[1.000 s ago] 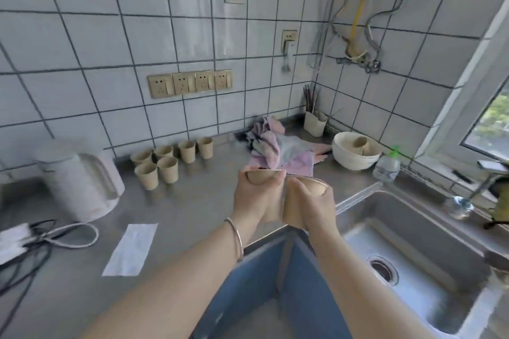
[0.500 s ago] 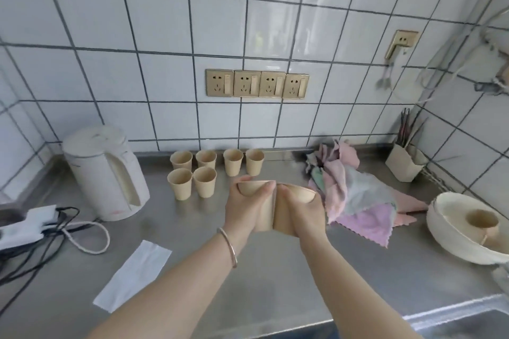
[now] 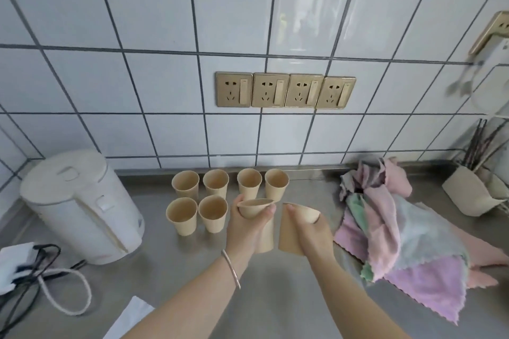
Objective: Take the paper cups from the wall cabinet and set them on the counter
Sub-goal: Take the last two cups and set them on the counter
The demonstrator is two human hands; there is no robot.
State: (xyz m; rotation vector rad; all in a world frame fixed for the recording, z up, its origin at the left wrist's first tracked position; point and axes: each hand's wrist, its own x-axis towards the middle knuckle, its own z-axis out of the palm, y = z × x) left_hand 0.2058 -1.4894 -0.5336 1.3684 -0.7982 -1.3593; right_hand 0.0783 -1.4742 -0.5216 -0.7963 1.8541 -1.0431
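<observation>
My left hand (image 3: 245,226) grips a tan paper cup (image 3: 254,208) by its upper wall. My right hand (image 3: 311,231) grips a second tan paper cup (image 3: 289,237) beside it. Both cups hang close together just above the steel counter (image 3: 275,297), to the right of the front row. Several matching cups (image 3: 214,186) stand upright on the counter in two rows near the tiled wall, the back row longer than the front one (image 3: 181,215). The wall cabinet is out of view.
A white electric kettle (image 3: 80,206) stands at the left, with cables (image 3: 63,283) and a paper sheet (image 3: 129,319) in front. A heap of pink, green and purple cloths (image 3: 407,237) lies at the right. A holder with chopsticks (image 3: 471,195) sits at the far right.
Both hands have carried their cups forward and left, from over the sink edge to just beside the rows of cups. The view has swung toward the wall.
</observation>
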